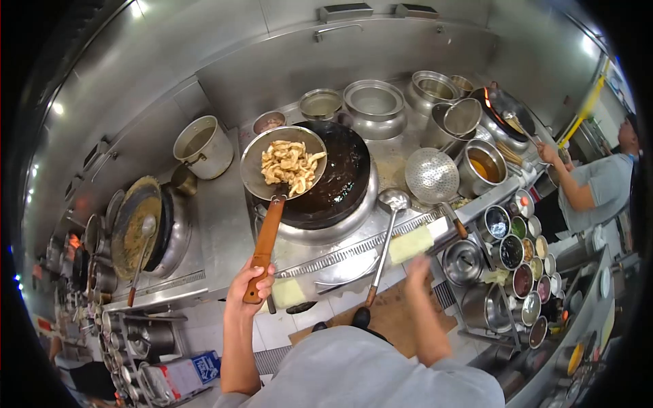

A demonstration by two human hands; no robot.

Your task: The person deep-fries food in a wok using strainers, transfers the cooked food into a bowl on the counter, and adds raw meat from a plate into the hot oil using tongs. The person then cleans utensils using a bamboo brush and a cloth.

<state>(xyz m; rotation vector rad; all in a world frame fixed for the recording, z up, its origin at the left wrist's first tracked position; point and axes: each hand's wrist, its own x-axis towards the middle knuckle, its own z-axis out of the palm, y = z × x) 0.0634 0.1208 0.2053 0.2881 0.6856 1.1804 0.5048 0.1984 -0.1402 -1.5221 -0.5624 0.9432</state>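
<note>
My left hand (pixel 250 287) is wrapped round the wooden handle of a wire strainer (pixel 253 153). Pale cooked strips of food (pixel 294 165) lie in the strainer, which hangs over the left part of a dark wok (pixel 340 183) with shiny dark liquid inside. My right hand (pixel 417 268) is blurred, near a yellow-green cloth (pixel 411 245) at the stove's front edge, and its fingers cannot be made out. Left of that hand a steel ladle (pixel 394 199) rests on the stove, its handle reaching over the edge.
A perforated skimmer (pixel 432 175) and a pot of brown liquid (pixel 483 163) are on the right. Steel pots (pixel 374 102) line the back. Another wok (pixel 139 228) sits at left. Sauce containers (pixel 522 280) and a co-worker (pixel 598 183) are at right.
</note>
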